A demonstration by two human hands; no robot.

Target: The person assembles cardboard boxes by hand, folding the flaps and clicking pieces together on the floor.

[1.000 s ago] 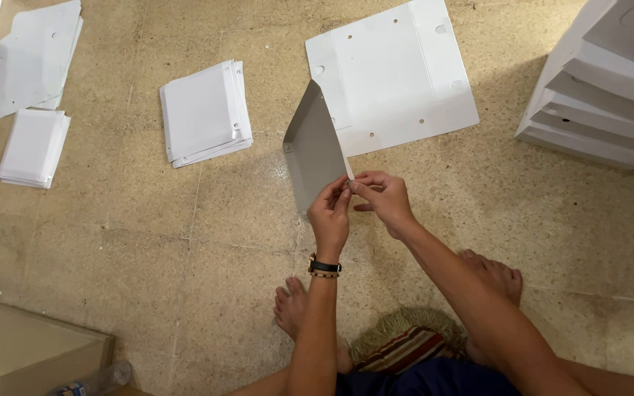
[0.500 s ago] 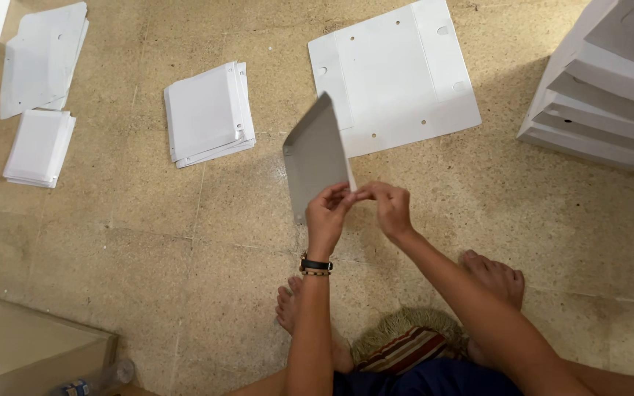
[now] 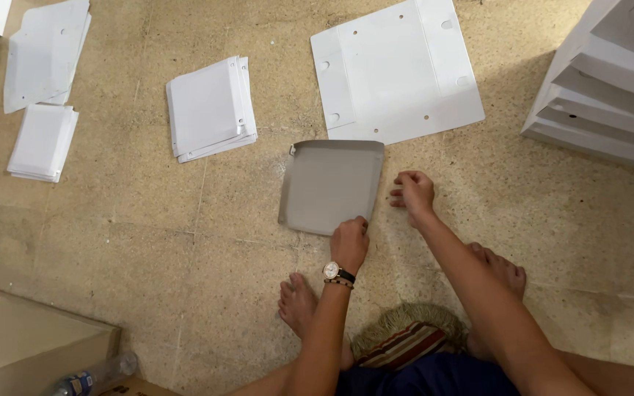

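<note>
Two hands low, left hand (image 3: 349,244) grip pinching grey card (image 3: 331,185), right hand (image 3: 413,192) loosely curled

Folded sheet (image 3: 330,185) lies between paper stack (image 3: 210,108) and, seemingly, stacked boxes (image 3: 610,88).

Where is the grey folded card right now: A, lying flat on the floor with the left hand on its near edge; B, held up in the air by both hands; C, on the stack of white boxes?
A: the grey card lies flat on the floor, the left hand at its near edge.
</note>
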